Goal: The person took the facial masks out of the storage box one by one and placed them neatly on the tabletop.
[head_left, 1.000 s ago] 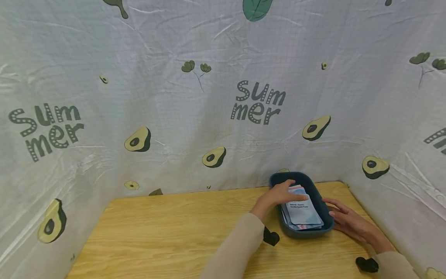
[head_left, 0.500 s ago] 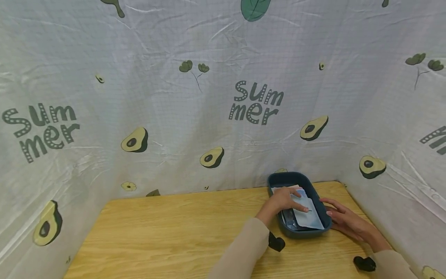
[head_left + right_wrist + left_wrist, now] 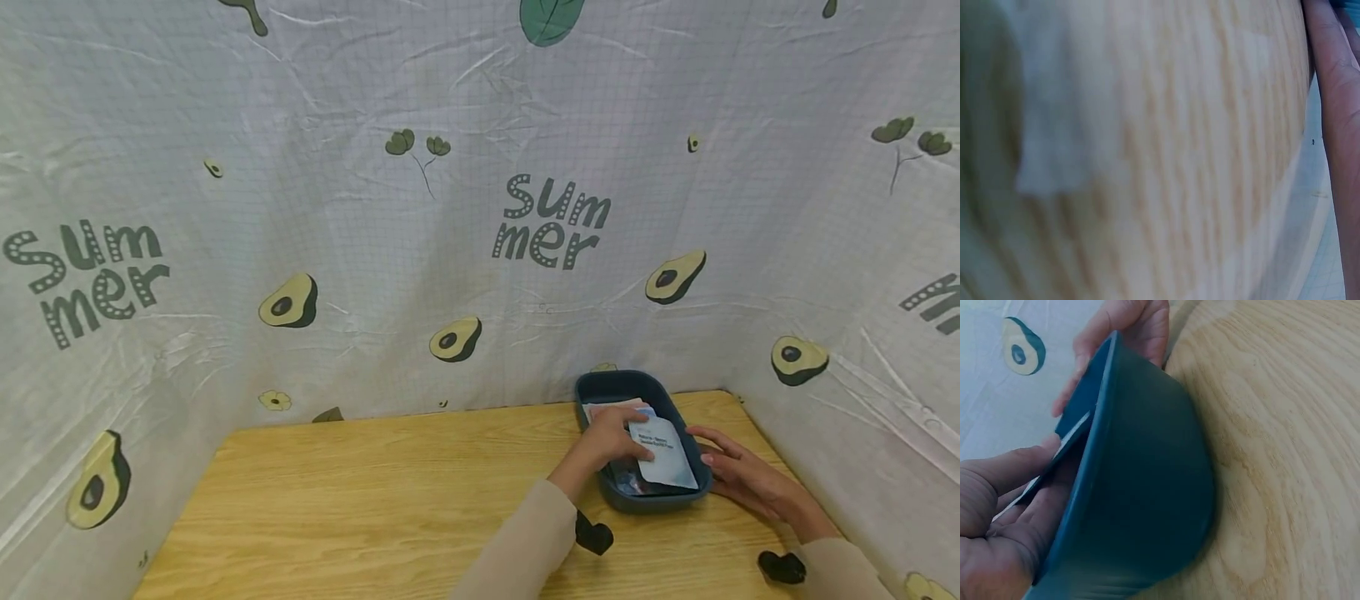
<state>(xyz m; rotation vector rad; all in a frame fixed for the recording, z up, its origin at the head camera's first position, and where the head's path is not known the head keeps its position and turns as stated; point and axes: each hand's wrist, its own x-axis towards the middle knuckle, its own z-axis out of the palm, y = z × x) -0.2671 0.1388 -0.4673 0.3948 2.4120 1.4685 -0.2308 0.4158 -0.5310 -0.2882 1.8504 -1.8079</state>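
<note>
A dark blue plastic basket (image 3: 651, 504) stands at the right end of the table, with flat packets in it. My left hand (image 3: 604, 438) reaches in over its left side and pinches a light blue printed packet (image 3: 667, 457), thumb above and fingers below. In the left wrist view the packet's edge (image 3: 1072, 439) tilts inside the basket wall (image 3: 1154, 462). My right hand (image 3: 750, 479) rests against the basket's right side, fingers loosely extended; only part of it shows in the right wrist view.
More packets (image 3: 611, 408) lie beneath and behind the left hand, partly hidden. The wooden table (image 3: 360, 500) stretches left of the basket. A white sheet with avocado prints (image 3: 480, 275) hangs close behind the table and on both sides.
My left hand has lowered onto the stack, and its thumb and fingers have taken hold of the top packet, now shifted and lifted at its left edge. The right hand has stayed by the basket.
</note>
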